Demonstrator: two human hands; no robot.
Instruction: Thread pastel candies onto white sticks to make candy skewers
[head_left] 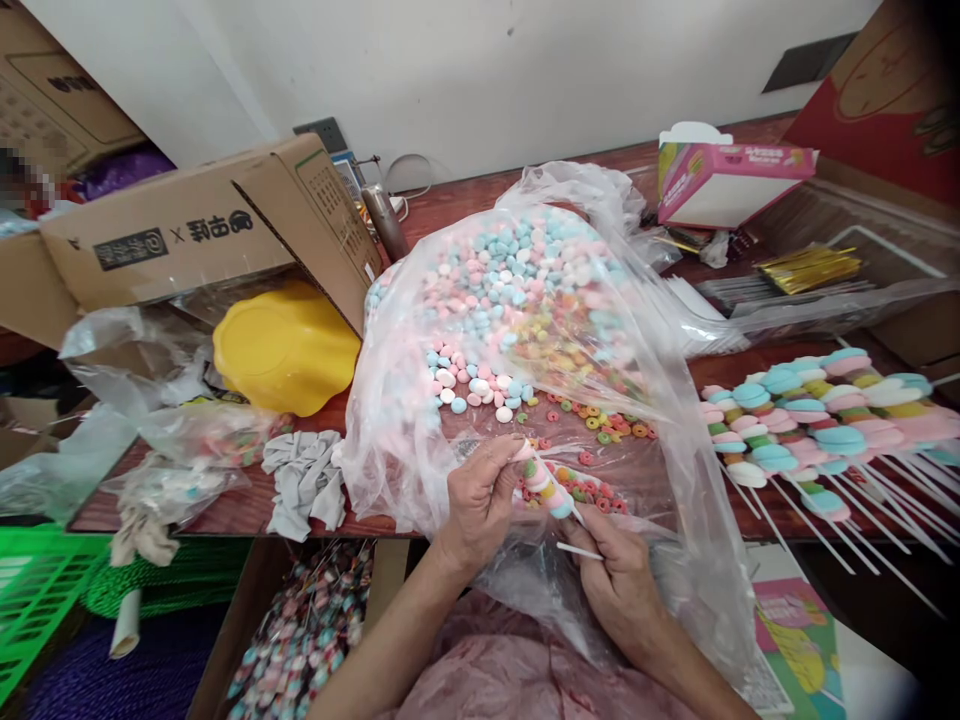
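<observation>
Between my hands is a candy skewer (541, 482) of pink, blue, yellow and green pieces on a white stick, tilted down to the right. The fingers of my left hand (480, 495) are closed at its upper end. Lower down, my right hand (619, 575) is closed round the stick end, where a white stick (579, 550) pokes out past the fingers. Just beyond lies a clear plastic bag (472, 520), spread open, with pink, blue and white candies (480, 385) and coloured ring-shaped pieces (600, 420) in it.
Finished-looking candy skewers (825, 410) are piled at the right. Behind them stand a clear tray (817, 300) with gold ties and a pink box (739, 180). At left are a cardboard box (187, 225), a yellow scalloped dish (289, 345) and a grey cloth (304, 480).
</observation>
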